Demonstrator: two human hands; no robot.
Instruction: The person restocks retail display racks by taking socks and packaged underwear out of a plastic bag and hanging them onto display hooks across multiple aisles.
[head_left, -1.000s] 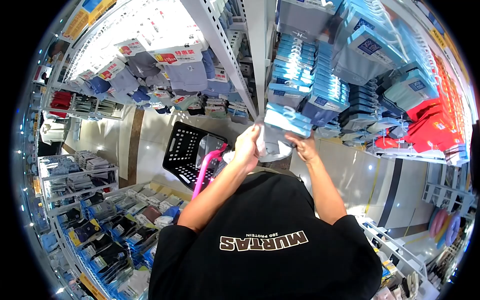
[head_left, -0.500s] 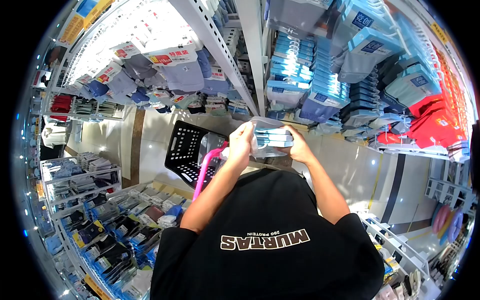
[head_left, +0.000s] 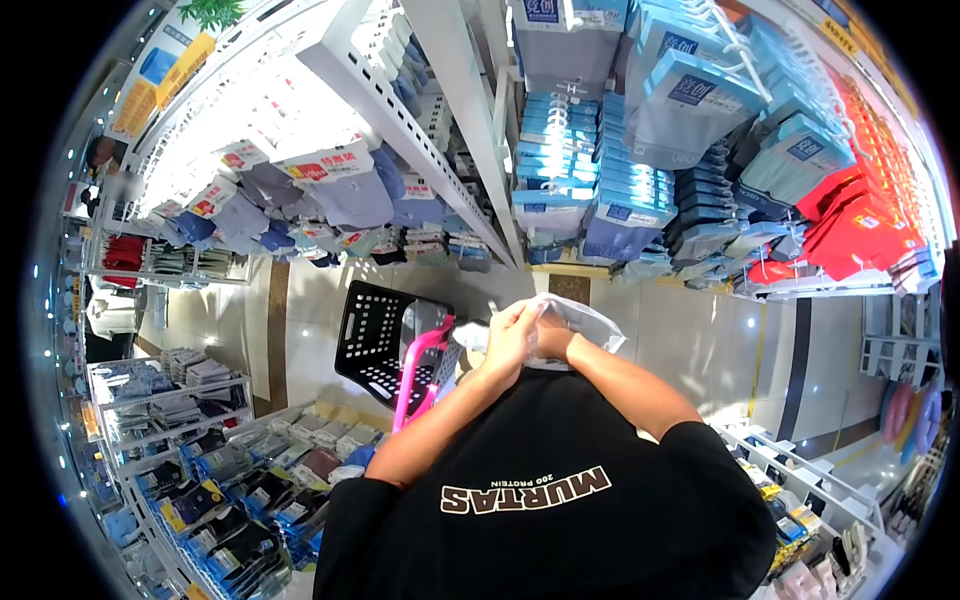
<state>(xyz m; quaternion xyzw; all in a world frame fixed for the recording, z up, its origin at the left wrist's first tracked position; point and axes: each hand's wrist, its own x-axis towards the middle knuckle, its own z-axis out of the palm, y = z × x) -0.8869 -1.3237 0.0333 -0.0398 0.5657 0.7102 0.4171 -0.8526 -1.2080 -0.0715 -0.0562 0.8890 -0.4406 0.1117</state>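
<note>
Close in front of my chest I hold a clear plastic bag (head_left: pixel 592 318). The fingers of my left hand (head_left: pixel 511 335) are closed on its left edge. My right hand (head_left: pixel 553 338) is partly inside or behind the plastic, and its fingers are hidden there. The light-blue packs do not show now; the bag and hands cover that spot. Left of my left hand stands a black basket (head_left: pixel 372 326) with a pink handle (head_left: pixel 411 364).
Ahead hang blue-carded sock packs (head_left: pixel 627 215), with red items (head_left: pixel 862 230) farther right. A white perforated rack post (head_left: pixel 400 130) rises left of them. Sock bins (head_left: pixel 240 500) lie at the lower left, a white rack (head_left: pixel 800 465) at the lower right.
The light-blue packs between my hands have gone out of sight. My right hand has moved left and into or behind the plastic, close to my left hand. The view has shifted slightly.
</note>
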